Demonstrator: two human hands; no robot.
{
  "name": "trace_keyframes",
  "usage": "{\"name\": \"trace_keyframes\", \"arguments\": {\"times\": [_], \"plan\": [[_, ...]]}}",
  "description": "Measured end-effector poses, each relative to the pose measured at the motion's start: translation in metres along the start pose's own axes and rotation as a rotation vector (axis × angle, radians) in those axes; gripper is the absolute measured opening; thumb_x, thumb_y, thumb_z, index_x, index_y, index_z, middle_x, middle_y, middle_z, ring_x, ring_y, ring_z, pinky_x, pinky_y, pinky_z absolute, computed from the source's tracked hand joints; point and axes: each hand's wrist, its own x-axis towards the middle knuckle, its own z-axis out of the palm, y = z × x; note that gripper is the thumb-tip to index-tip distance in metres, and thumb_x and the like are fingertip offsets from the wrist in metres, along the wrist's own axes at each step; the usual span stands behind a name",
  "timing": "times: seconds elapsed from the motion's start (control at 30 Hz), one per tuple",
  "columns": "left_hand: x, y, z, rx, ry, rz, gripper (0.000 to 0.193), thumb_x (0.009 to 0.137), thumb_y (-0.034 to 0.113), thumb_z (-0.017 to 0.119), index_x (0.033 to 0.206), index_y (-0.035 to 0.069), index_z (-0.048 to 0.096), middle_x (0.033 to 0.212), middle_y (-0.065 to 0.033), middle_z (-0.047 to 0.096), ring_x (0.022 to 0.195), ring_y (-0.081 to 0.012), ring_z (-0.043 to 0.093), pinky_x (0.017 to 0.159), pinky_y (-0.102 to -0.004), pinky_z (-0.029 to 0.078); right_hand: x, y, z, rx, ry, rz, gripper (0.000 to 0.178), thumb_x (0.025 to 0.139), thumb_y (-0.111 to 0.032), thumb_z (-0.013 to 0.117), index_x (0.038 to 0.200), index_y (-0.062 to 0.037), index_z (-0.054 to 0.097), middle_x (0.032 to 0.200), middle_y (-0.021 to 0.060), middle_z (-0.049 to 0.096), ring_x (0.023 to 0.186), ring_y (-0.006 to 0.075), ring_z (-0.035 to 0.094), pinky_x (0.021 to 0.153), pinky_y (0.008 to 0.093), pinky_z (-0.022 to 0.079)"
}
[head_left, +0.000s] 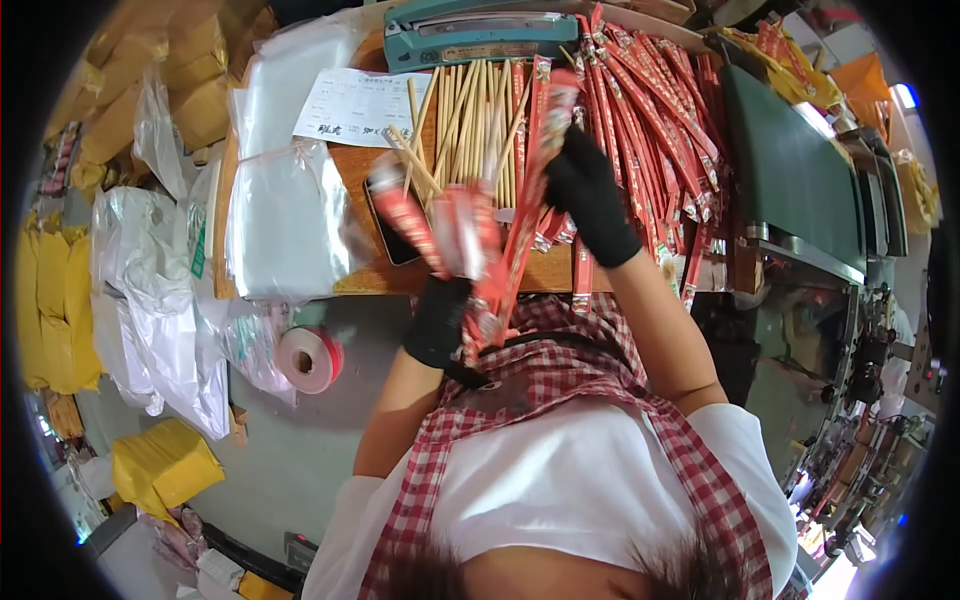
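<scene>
My left hand (437, 318), in a black glove, is closed around several long red printed paper sleeves (408, 217), blurred by motion. They fan upward from it over the table's front edge. My right hand (588, 185), also gloved in black, grips another long red paper sleeve (533, 190) near its upper part, and this one slants down toward the left hand. Whether sticks are inside the held sleeves I cannot tell. Behind them lie bare wooden sticks (470, 110), like chopsticks, in a row. A large heap of red sleeves (650, 120) lies right beside my right hand.
A teal metal device (480, 42) stands at the table's back. Clear plastic bags (285, 220), a written paper slip (350, 105) and a dark phone-like slab (392, 225) lie left. A green-topped machine (795, 170) adjoins on the right. Below left sits a tape roll (308, 360).
</scene>
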Motion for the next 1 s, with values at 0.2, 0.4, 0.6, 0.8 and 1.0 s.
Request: {"name": "trace_keyframes", "arguments": {"times": [0.2, 0.4, 0.6, 0.8, 1.0], "plan": [[-0.041, 0.000, 0.036, 0.692, -0.012, 0.202, 0.042, 0.083, 0.006, 0.061, 0.123, 0.001, 0.048, 0.107, -0.0052, 0.058, 0.098, -0.0126, 0.056, 0.081, -0.0292, 0.048, 0.000, -0.001, -0.010, 0.237, -0.093, 0.101, 0.016, 0.083, -0.011, 0.055, 0.097, -0.0035, 0.055, 0.069, 0.0018, 0.054, 0.054, 0.0088, 0.049, 0.048, 0.0224, 0.038], [-0.068, -0.002, 0.017, 0.727, 0.186, 0.408, 0.030, 0.084, 0.006, 0.061, 0.113, 0.000, 0.055, 0.093, -0.0038, 0.062, 0.075, -0.0116, 0.060, 0.065, -0.0272, 0.050, -0.012, -0.004, 0.002, -0.092, -0.236, -0.006, 0.014, 0.084, -0.016, 0.060, 0.074, -0.0073, 0.056, 0.058, 0.0005, 0.051, 0.051, 0.0136, 0.053, 0.045, 0.0278, 0.040], [-0.057, -0.013, -0.002, 0.899, 0.142, 0.808, 0.024, 0.089, 0.011, 0.050, 0.112, 0.002, 0.052, 0.089, -0.0068, 0.058, 0.074, -0.0152, 0.057, 0.064, -0.0281, 0.049, -0.089, 0.021, 0.044, -0.806, -0.509, -1.049, 0.010, 0.071, -0.018, 0.063, 0.074, -0.0095, 0.059, 0.058, 0.0094, 0.049, 0.053, 0.0290, 0.054, 0.048, 0.0365, 0.042], [-0.064, 0.002, -0.010, 0.448, 0.209, 0.242, 0.029, 0.087, 0.016, 0.059, 0.113, 0.002, 0.055, 0.087, 0.0020, 0.052, 0.074, -0.0072, 0.051, 0.062, -0.0200, 0.041, -0.089, 0.011, 0.035, -0.540, -0.322, -0.508, 0.017, 0.073, -0.018, 0.062, 0.085, -0.0067, 0.058, 0.072, 0.0116, 0.053, 0.060, 0.0322, 0.055, 0.051, 0.0389, 0.044], [-0.073, -0.008, -0.011, 0.634, 0.318, 0.391, 0.024, 0.089, 0.017, 0.057, 0.110, 0.006, 0.055, 0.082, 0.0027, 0.052, 0.068, -0.0064, 0.050, 0.054, -0.0205, 0.041, -0.118, 0.042, 0.056, -0.671, -0.758, -0.681, 0.029, 0.071, -0.024, 0.065, 0.091, -0.0048, 0.056, 0.085, 0.0113, 0.055, 0.081, 0.0295, 0.057, 0.060, 0.0401, 0.047]]}}
